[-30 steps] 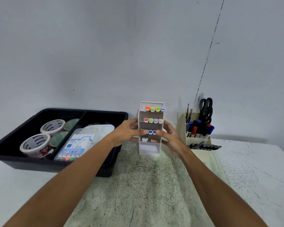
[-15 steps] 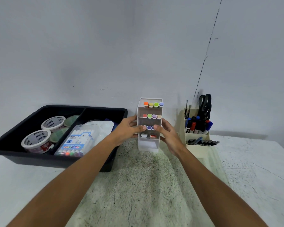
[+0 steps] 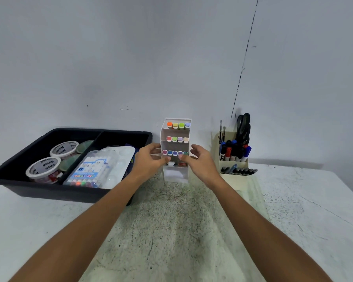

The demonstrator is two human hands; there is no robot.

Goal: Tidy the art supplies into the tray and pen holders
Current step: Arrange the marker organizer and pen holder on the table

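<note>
both forearms are reaching forward over the table. the left hand and right hand are flanking the white marker holder, fingers loosely spread, thumbs at its front, gripping nothing firmly. the holder is standing upright between them, equally near both, beside the black tray, with the beige pen holder on the right.

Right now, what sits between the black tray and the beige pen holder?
In the head view, the white marker rack stands between the black tray and the beige pen holder, with both hands, left and right, at it.
</note>
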